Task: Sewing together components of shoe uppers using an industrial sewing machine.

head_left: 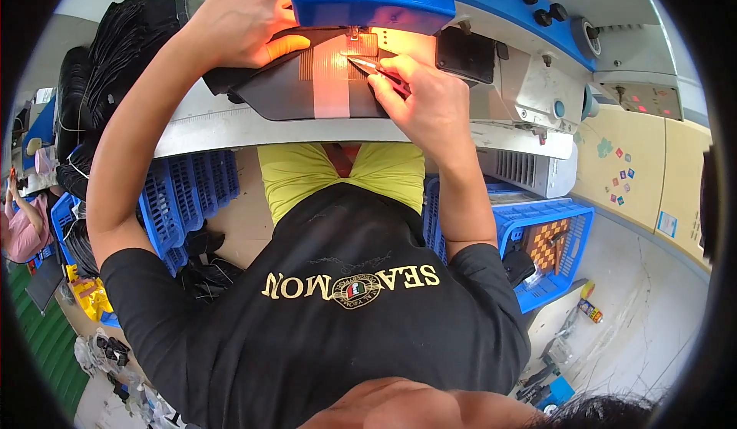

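My right hand point(426, 95) grips a small pair of thread snips point(366, 65), their pointed silver blades lying over the work just in front of the presser foot point(354, 33). Flat on the machine bed rests a black fabric piece point(269, 91), with a pale strip point(332, 100) across it and a ribbed patch beneath the lamp glow. My left hand point(249, 26) lies on the piece's far left part, thumb stretched out and apart from the fingers. The fingertips are partly hidden behind the blue sewing machine head point(374, 3).
Stacked black pieces point(130, 53) crowd the left side. Blue crates point(180, 199) stand below the table's left, and another blue crate point(537, 256) sits at the right. A dark box-like part point(466, 54) is beside my right hand. Another person point(29, 226) is at far left.
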Action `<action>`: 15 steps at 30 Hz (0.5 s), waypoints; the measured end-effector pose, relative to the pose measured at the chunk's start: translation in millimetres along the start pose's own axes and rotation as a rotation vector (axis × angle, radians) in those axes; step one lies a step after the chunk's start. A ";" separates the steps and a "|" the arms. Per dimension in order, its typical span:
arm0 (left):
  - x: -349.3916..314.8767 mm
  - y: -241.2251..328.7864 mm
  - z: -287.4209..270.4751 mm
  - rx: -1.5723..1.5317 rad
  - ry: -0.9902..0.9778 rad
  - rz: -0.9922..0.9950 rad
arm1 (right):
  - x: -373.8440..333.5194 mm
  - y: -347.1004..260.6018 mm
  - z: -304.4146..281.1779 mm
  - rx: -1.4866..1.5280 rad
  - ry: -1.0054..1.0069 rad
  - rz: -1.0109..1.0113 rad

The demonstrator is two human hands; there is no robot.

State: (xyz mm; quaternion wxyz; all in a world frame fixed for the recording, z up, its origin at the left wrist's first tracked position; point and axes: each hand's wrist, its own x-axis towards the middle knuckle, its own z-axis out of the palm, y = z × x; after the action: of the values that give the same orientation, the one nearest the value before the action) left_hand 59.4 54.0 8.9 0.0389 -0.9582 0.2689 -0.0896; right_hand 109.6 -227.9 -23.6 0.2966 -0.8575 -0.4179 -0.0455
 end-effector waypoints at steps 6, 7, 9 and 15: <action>0.5 11.8 -3.3 -0.033 -0.021 -0.085 | -0.3 1.1 -0.3 0.011 -0.001 0.003; 0.7 13.8 -3.7 -0.032 -0.024 -0.085 | -0.6 2.0 0.4 0.014 0.003 0.002; 1.4 19.7 -5.6 -0.028 -0.086 -0.147 | -1.5 4.8 2.5 0.024 0.023 -0.018; 4.6 43.3 -10.2 -0.046 -0.139 -0.309 | -2.2 6.9 1.6 0.045 0.054 -0.056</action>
State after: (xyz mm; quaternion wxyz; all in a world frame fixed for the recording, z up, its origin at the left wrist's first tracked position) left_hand 39.3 14.4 14.2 0.0213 -0.9927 0.1169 -0.0221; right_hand 113.0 -231.8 -28.9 0.3255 -0.8371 -0.4345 -0.0676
